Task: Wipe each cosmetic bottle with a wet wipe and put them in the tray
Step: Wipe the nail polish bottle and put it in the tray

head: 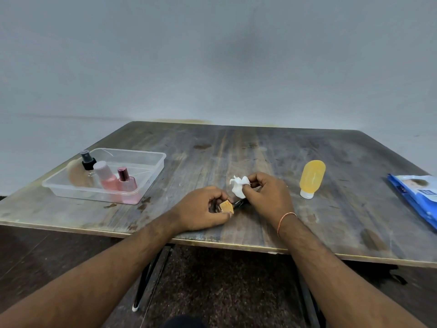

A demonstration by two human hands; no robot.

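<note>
While the hands work at the desk's (236,147) near edge, the small amber bottle (226,206) lies sideways between them.

Its base sits in the curled left hand (203,209), its dark cap pointing right, into the right hand (267,197), which pinches the wet wipe (237,187) against it. The tray (151,166) lies up-left, nearer the left hand; the yellow bottle (311,177) waits right, unwiped.

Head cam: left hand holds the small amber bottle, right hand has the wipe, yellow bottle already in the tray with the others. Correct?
One thing is off: the yellow bottle is not in the tray; the head view shows it standing cap-down on the table, right of the hands. The rest holds: the left hand holds the small amber bottle, the right hand pinches the wipe.
</note>
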